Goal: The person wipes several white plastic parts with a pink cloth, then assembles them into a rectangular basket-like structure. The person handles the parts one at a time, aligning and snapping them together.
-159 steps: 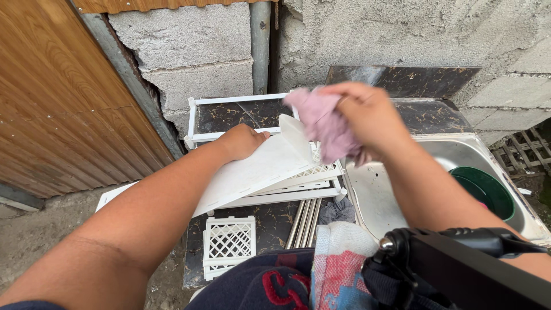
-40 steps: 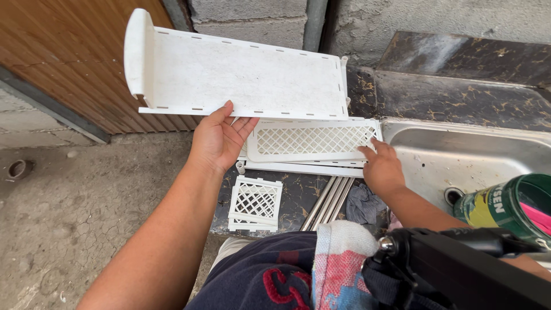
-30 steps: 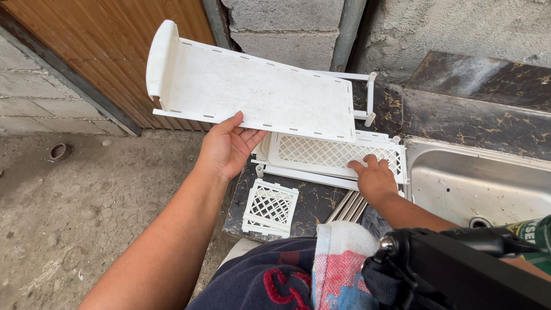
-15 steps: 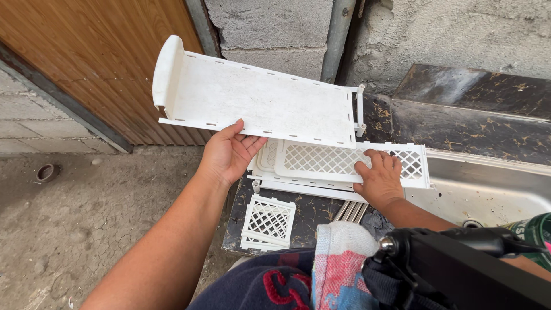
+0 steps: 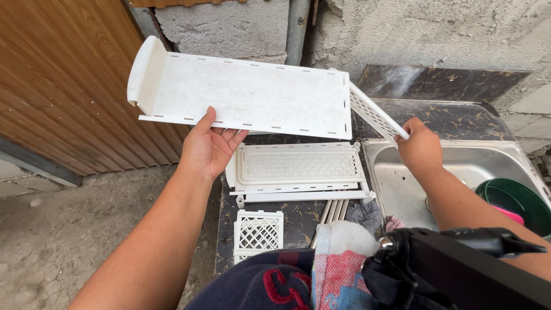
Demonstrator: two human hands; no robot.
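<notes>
The left hand [image 5: 208, 150] grips the lower edge of a flat white plastic panel [image 5: 247, 95], raised above the dark marbled counter [image 5: 298, 215]. The right hand [image 5: 420, 148] pinches a narrow white lattice panel [image 5: 376, 112] touching its right end, over the steel sink [image 5: 396, 189].
</notes>
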